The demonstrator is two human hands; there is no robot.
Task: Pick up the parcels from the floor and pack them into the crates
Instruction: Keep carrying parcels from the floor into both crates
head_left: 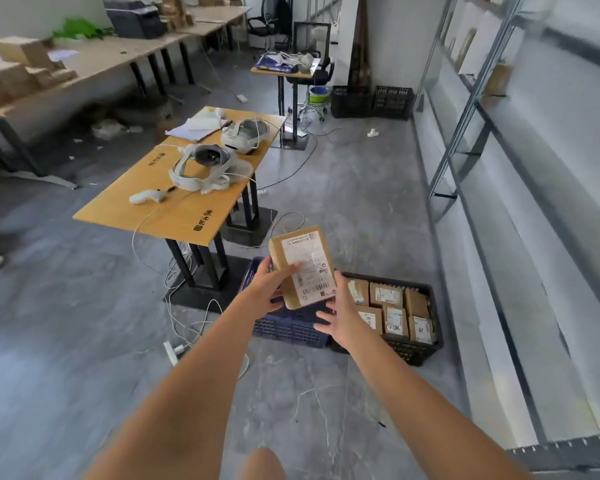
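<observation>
A grey stone floor [84, 341] runs between desks and shelving. Above it a brown parcel [303, 266] is held label-up over the blue crate [284, 329], likely for lowering in. The left hand [269, 284] grips its edge, thumb on top; the right hand [336, 315] spreads flat beneath, supporting. Beside sits a black crate [416, 351], nearly full of parcels, near a wooden table [174, 209].

We hold a labelled parcel [303, 266] in our left hand [267, 289] above the blue crate [284, 327]; our right hand [340, 313] spreads beside it.
</observation>
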